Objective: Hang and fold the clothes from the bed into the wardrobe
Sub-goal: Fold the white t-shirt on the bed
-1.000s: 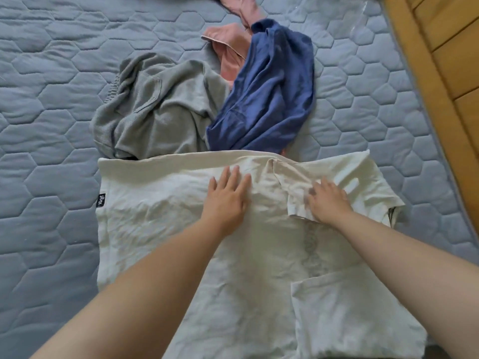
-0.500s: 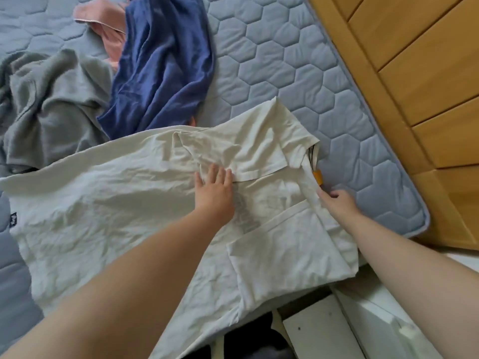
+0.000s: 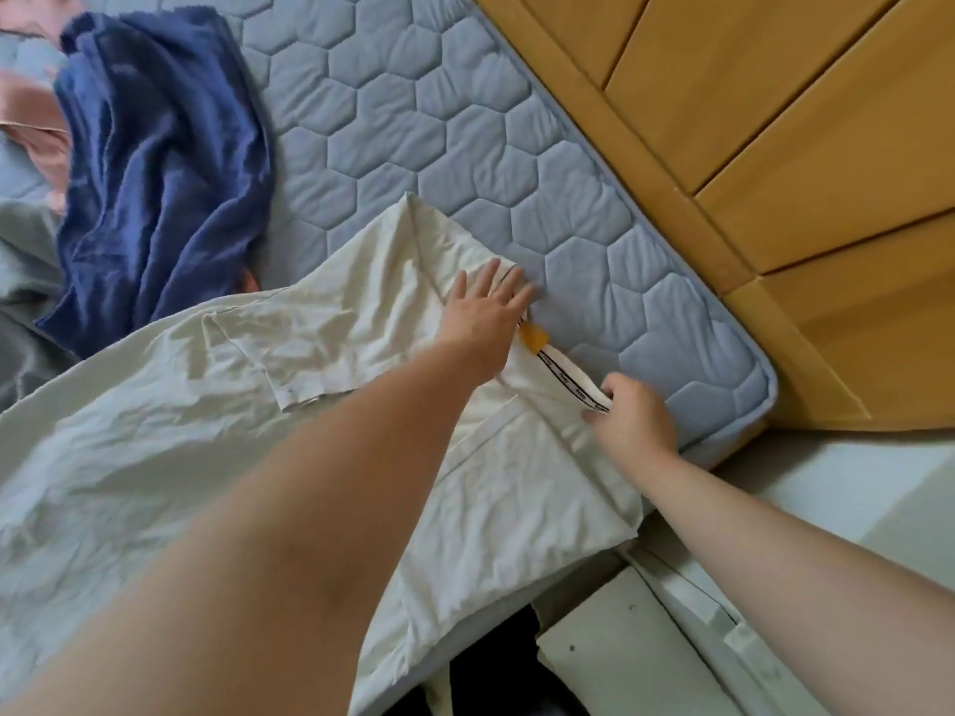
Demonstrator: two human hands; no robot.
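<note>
A cream white shirt (image 3: 181, 431) lies spread flat across the blue quilted mattress (image 3: 439, 121), one sleeve folded in over the body. My left hand (image 3: 483, 307) rests flat with straight fingers on the shirt near its neckline, beside an orange tag (image 3: 532, 337). My right hand (image 3: 633, 423) pinches the collar edge with its printed tape at the shirt's right side, close to the mattress corner. A dark blue garment (image 3: 160, 162), a pink garment (image 3: 26, 111) and a grey garment (image 3: 23, 281) lie crumpled at the upper left.
A wooden headboard of yellow panels (image 3: 775, 121) runs along the mattress's right side. White floor and a white board-like object (image 3: 620, 653) lie below the bed's near edge. The shirt's lower part hangs over that edge.
My view has swung right. My left hand slid from the shirt's middle up to the neckline. My right hand moved down along the collar and now pinches its edge.
</note>
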